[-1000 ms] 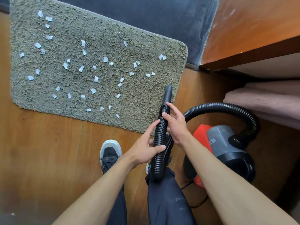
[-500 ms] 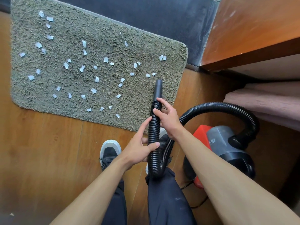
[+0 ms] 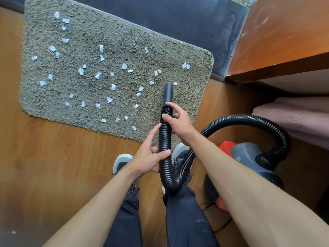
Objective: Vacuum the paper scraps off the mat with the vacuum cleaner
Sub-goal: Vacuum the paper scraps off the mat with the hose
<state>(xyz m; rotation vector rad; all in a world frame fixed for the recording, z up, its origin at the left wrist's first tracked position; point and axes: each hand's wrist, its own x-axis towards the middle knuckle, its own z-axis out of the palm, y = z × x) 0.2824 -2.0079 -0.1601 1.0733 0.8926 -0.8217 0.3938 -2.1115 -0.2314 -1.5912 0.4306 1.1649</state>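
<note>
A shaggy grey-green mat [image 3: 124, 32] lies on the wooden floor, strewn with several small white paper scraps [image 3: 113, 87]. A black ribbed vacuum hose [image 3: 164, 138] ends in a smooth nozzle [image 3: 168, 92] that points over the mat's near right part, close to a scrap. My left hand [image 3: 151, 154] grips the hose low down, thumb across its front. My right hand [image 3: 176, 120] holds the hose higher up, just below the nozzle. The hose loops down past my knees and arcs right to the red and grey vacuum cleaner [image 3: 249, 161].
A dark wall base [image 3: 178, 16] runs behind the mat. An orange-brown wooden cabinet [image 3: 284, 41] stands at the right, with pink fabric [image 3: 293, 118] below it. My two shoes [image 3: 122, 163] stand on the floor just before the mat. A black cord [image 3: 222, 225] trails by the vacuum.
The nozzle has moved forward and left over the mat, from its near edge toward the scraps. Both hands moved with the hose.
</note>
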